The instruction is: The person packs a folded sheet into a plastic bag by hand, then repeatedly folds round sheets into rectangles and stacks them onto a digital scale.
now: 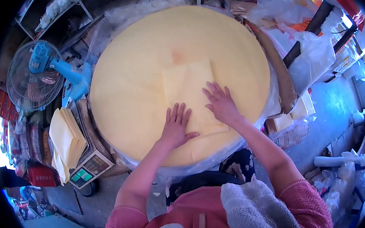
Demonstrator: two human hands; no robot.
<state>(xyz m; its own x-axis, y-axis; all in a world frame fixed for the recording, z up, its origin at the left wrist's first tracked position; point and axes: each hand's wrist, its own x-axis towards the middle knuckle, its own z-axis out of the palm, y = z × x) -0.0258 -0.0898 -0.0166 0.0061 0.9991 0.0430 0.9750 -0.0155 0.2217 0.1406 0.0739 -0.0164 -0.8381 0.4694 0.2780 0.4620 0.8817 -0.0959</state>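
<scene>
A folded pale-yellow sheet (188, 81) lies on a large round stack of the same pale-yellow sheets (123, 75). My left hand (175, 125) rests flat near the folded sheet's lower left side, fingers spread and pointing away from me. On its right side my right hand (221, 101) lies with the fingers apart, touching the sheet's surface. Neither hand grips anything. A slight reddish mark shows on the round stack just above the folded sheet.
To the left, folded yellow sheets (68, 138) are piled on a digital scale (93, 167). Behind them stands a blue fan (43, 60). Clear plastic wrap (224, 153) rings the stack's lower edge. Plastic bags (306, 55) and cardboard (280, 72) crowd the right side.
</scene>
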